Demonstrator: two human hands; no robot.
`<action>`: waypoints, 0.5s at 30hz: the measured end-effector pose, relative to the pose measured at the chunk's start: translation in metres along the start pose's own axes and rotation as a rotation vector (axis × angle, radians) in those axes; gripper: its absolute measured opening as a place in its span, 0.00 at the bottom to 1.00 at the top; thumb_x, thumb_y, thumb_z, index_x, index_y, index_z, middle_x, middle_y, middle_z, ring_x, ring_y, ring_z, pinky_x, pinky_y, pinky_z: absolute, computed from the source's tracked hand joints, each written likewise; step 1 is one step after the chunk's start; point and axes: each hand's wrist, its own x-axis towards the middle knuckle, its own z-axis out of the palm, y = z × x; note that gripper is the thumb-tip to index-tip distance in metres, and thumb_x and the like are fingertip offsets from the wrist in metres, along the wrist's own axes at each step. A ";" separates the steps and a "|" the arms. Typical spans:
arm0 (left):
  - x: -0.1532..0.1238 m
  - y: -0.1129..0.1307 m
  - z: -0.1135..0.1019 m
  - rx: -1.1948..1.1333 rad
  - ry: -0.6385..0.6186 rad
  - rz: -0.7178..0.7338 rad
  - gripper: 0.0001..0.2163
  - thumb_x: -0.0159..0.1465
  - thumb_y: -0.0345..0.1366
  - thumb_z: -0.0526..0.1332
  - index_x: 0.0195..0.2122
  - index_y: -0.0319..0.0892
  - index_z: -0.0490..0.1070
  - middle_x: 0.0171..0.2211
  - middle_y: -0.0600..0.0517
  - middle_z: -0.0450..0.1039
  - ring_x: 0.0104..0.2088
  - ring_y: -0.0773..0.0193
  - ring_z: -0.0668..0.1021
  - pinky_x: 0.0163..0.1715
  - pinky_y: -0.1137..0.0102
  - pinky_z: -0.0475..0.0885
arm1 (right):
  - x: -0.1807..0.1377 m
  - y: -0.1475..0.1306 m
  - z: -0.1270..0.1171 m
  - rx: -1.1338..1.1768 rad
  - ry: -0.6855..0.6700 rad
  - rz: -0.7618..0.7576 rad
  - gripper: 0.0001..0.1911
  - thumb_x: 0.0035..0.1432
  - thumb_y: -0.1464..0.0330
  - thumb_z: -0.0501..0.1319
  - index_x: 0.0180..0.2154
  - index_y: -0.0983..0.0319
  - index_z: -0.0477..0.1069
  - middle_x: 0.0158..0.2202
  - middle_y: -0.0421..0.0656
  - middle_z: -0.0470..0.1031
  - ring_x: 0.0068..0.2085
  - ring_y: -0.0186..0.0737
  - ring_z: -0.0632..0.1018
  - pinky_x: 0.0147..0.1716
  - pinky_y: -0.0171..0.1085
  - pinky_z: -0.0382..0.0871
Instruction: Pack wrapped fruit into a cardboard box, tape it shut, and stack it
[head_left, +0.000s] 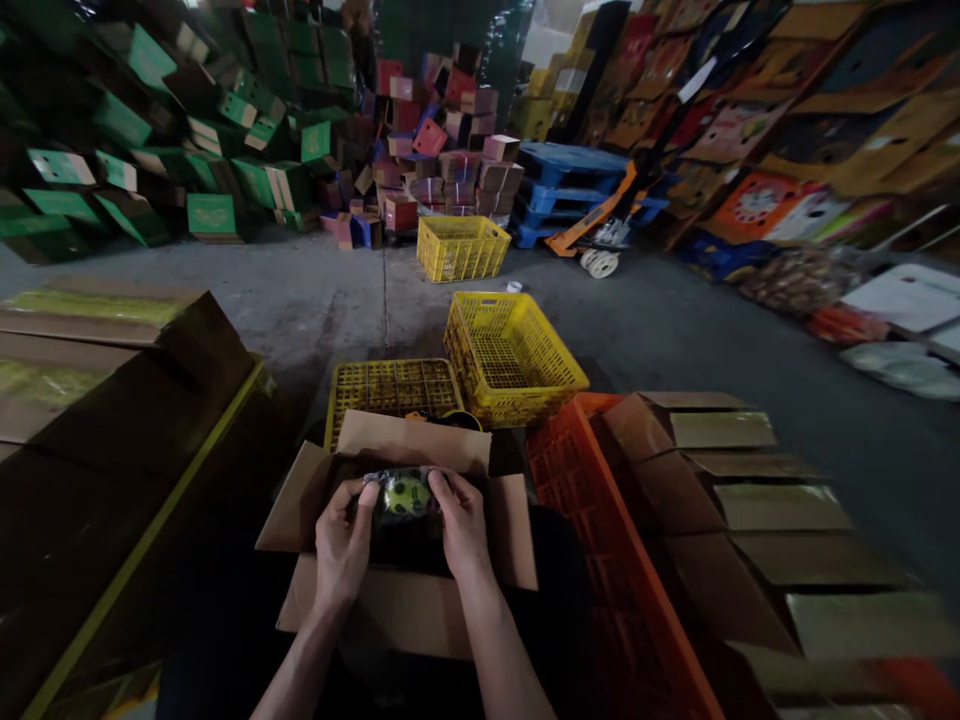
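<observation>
Between my two hands is a small clear plastic packet (406, 494) with a green and black thing inside, whose kind I cannot make out. My left hand (346, 535) pinches its left end between thumb and fingers. At the other end, my right hand (459, 520) grips the plastic in the same way. Both hands are over an open cardboard box (412, 612) with its flaps folded outward. The inside of the box is dark, so its contents do not show clearly.
Yellow crates (517, 345) stand just beyond the box. On the right, an orange crate (630, 560) holds several cardboard boxes (720, 500). More taped boxes (112, 340) are at the left. Farther back are blue pallets (574, 165), an orange pallet jack (596, 225) and heaped green boxes (214, 215).
</observation>
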 end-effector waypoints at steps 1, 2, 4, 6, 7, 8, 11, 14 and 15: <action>-0.001 0.001 0.001 -0.006 0.012 -0.003 0.16 0.68 0.50 0.59 0.37 0.42 0.75 0.32 0.52 0.77 0.36 0.60 0.77 0.38 0.70 0.70 | 0.000 0.001 0.000 -0.004 0.005 -0.001 0.21 0.57 0.52 0.67 0.41 0.62 0.83 0.35 0.45 0.83 0.39 0.46 0.80 0.38 0.39 0.74; -0.001 0.001 0.001 -0.011 0.020 -0.004 0.16 0.68 0.50 0.59 0.37 0.42 0.75 0.32 0.53 0.76 0.36 0.60 0.77 0.38 0.71 0.70 | 0.000 0.001 0.000 -0.011 0.010 -0.001 0.21 0.57 0.52 0.67 0.41 0.62 0.83 0.35 0.45 0.83 0.39 0.47 0.80 0.39 0.39 0.74; -0.002 0.002 0.001 -0.007 0.021 -0.007 0.16 0.69 0.50 0.58 0.36 0.42 0.74 0.31 0.53 0.76 0.34 0.61 0.76 0.36 0.71 0.69 | -0.001 0.002 -0.001 -0.036 0.025 -0.002 0.21 0.57 0.52 0.67 0.40 0.62 0.83 0.35 0.45 0.83 0.38 0.47 0.80 0.38 0.39 0.74; -0.001 0.003 0.001 0.005 0.006 -0.011 0.16 0.68 0.50 0.58 0.35 0.42 0.75 0.30 0.53 0.75 0.33 0.61 0.76 0.35 0.71 0.69 | -0.002 0.001 -0.002 -0.068 0.060 -0.014 0.20 0.56 0.52 0.68 0.39 0.62 0.84 0.34 0.45 0.83 0.38 0.46 0.80 0.37 0.38 0.74; 0.000 0.004 0.001 0.000 -0.009 -0.015 0.17 0.68 0.50 0.58 0.36 0.42 0.75 0.31 0.52 0.76 0.34 0.60 0.76 0.36 0.71 0.69 | -0.002 0.001 -0.003 -0.077 0.080 -0.022 0.19 0.56 0.53 0.68 0.39 0.62 0.84 0.34 0.45 0.83 0.38 0.46 0.80 0.37 0.38 0.73; 0.001 0.005 0.000 -0.017 -0.038 -0.022 0.17 0.69 0.50 0.58 0.38 0.41 0.76 0.32 0.52 0.77 0.35 0.60 0.76 0.37 0.71 0.69 | -0.003 0.000 -0.003 -0.079 0.099 -0.028 0.19 0.56 0.53 0.68 0.39 0.62 0.84 0.34 0.45 0.83 0.37 0.46 0.80 0.37 0.38 0.74; 0.003 0.008 -0.001 -0.098 -0.215 -0.038 0.18 0.69 0.51 0.57 0.45 0.41 0.76 0.39 0.49 0.79 0.41 0.57 0.78 0.41 0.69 0.71 | -0.002 -0.001 -0.004 -0.032 0.122 -0.032 0.20 0.56 0.53 0.68 0.41 0.61 0.83 0.35 0.46 0.83 0.38 0.46 0.80 0.37 0.38 0.74; 0.005 0.010 -0.002 -0.115 -0.303 -0.035 0.19 0.69 0.51 0.58 0.45 0.39 0.76 0.37 0.50 0.78 0.40 0.57 0.77 0.39 0.70 0.70 | -0.001 -0.001 -0.003 0.014 0.112 -0.039 0.20 0.57 0.53 0.68 0.43 0.60 0.82 0.39 0.46 0.83 0.42 0.47 0.81 0.41 0.40 0.75; 0.005 0.009 -0.002 -0.107 -0.280 -0.032 0.19 0.69 0.51 0.58 0.44 0.39 0.76 0.35 0.50 0.77 0.39 0.57 0.76 0.38 0.70 0.70 | -0.001 -0.001 -0.002 0.014 0.107 -0.041 0.20 0.57 0.53 0.67 0.43 0.60 0.82 0.40 0.46 0.83 0.43 0.48 0.81 0.42 0.40 0.75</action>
